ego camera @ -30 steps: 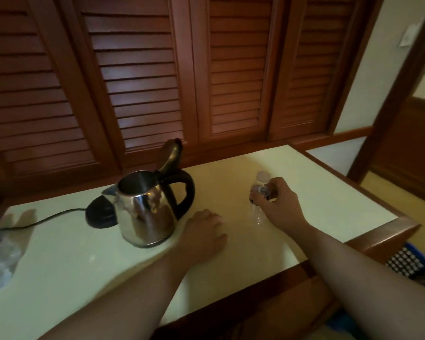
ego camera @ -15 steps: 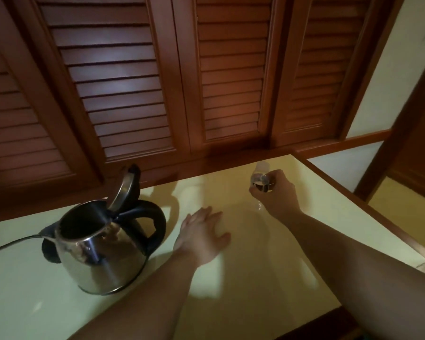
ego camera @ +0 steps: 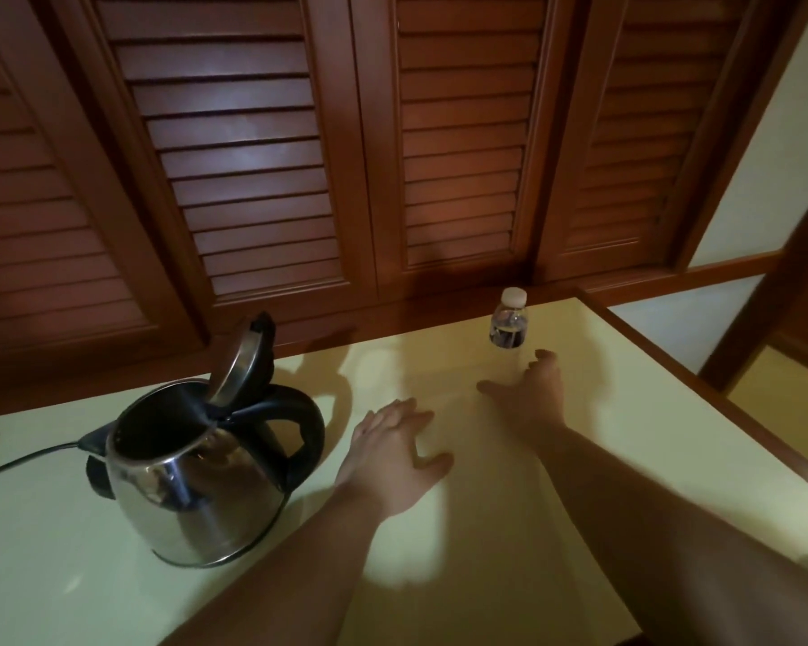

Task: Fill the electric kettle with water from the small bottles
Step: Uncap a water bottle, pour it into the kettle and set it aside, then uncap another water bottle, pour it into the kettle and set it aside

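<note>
On the pale table (ego camera: 626, 412), both the left hand (ego camera: 393, 454) and right hand (ego camera: 530, 403) are lying spread and empty, the capped small bottle (ego camera: 509, 321) likely light and crushable, best gripped mid-body.

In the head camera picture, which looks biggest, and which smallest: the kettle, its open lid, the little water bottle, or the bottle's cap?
1. Kettle, largest by far.
2. Lid, tipped up.
3. Bottle, seemingly somewhat smaller than the lid; it stands farther from the camera, so that ranking is unsure.
4. Cap, clearly smallest.
</note>
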A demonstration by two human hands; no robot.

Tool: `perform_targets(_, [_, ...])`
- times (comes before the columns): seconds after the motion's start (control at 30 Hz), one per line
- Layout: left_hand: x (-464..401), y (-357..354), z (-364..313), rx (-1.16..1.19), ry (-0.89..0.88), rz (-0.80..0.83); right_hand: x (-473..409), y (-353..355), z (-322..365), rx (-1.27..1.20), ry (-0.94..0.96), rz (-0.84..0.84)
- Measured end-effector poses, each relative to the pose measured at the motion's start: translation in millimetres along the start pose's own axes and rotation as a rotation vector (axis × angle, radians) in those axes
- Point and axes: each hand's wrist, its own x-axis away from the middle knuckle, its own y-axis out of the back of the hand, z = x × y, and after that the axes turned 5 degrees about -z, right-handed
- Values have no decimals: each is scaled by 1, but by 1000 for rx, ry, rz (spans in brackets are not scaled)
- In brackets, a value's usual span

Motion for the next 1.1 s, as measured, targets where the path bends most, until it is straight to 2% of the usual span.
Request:
perform_targets(0.2, [17, 8, -4, 113, 66, -89, 75, 4, -4, 141, 149, 54])
perform_targets(0.33, [47, 24, 5, 139, -8, -56, 119, -1, 8, 272, 313, 113])
perform_targets(0.47, [94, 43, 38, 68, -126, -3, 168, -21, 16, 359, 438, 223])
perform_targets(0.67, [181, 77, 100, 42, -189, 31, 246, -61, 27, 298, 565, 282])
perform_targets(0.93, [272, 129, 185, 52, -16, -102, 343, -120, 58, 146, 696, 461])
perform_targets(1.1, [316, 168, 228, 31, 95, -218, 385, -161, 85, 276, 762, 548])
